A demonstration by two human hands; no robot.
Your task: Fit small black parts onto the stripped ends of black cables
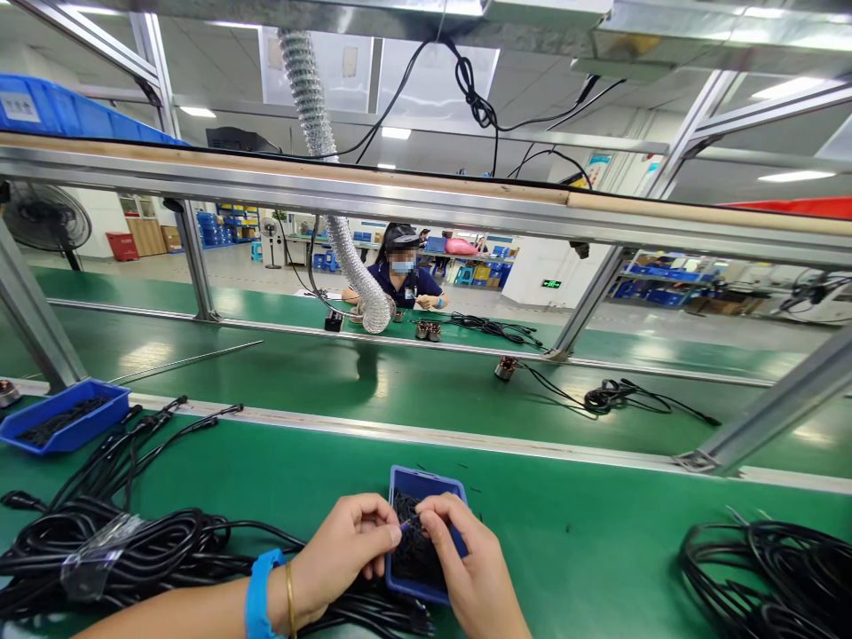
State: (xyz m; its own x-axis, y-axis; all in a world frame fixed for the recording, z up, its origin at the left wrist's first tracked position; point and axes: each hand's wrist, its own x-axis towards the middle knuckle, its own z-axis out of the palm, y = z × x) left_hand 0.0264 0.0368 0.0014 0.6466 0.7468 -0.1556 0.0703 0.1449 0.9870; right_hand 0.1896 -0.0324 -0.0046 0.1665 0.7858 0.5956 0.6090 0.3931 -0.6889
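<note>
My left hand point(343, 550) and my right hand point(469, 568) meet over a small blue tray point(419, 486) filled with tiny black pieces. Both hands pinch their fingertips together at a small thin item between them, too small to name. My left wrist wears a blue band point(258, 593) and a thin gold bangle. A big bundle of black cables point(126, 541) lies under and to the left of my left forearm, partly wrapped in clear plastic.
Another blue tray point(63, 417) of black parts sits far left. More black cable point(772, 568) is coiled at the right. Beyond a metal rail runs a green conveyor belt point(399, 382) with a small motor part point(506, 367) and wires. A person sits opposite behind a hanging flexible duct point(350, 257).
</note>
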